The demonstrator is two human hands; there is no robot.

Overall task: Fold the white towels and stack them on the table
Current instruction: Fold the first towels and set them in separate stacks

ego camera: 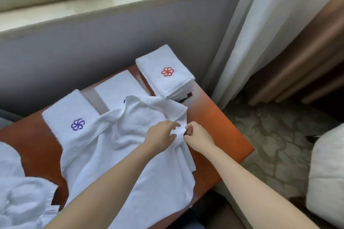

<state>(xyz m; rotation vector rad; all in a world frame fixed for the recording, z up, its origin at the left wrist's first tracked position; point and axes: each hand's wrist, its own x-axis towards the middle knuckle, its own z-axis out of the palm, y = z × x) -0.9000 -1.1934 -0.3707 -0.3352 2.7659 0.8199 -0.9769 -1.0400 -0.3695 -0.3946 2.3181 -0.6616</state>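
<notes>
Fingers (190, 128) of the right hand (198, 136) are curled tight, pinching a small bunched fold of the loose towel (130, 147); a dark speck shows at the pinch, too small to make out. Just left of them, almost touching, the fingers (172, 124) of the left hand (160, 134) lie nearly straight and slightly spread on the same fold, resting on the cloth rather than closing round it. From both hands the loose towel spreads out rumpled, toward the person and leftward, covering much of the table (219, 122), its near edge hanging past the table's front. Beyond the fingers its far corner laps over a second folded towel (115, 87); farther left its edge lies over the folded towel with the purple emblem (70, 115). Beyond and slightly right of the fingers sits a stack of folded towels (167, 72), red emblem on top, at the table's far corner. Well to the left lies a crumpled heap of white cloth (22, 191). Off to the right hangs a white curtain (251, 24), with a pale cushion (327, 173) lower down
</notes>
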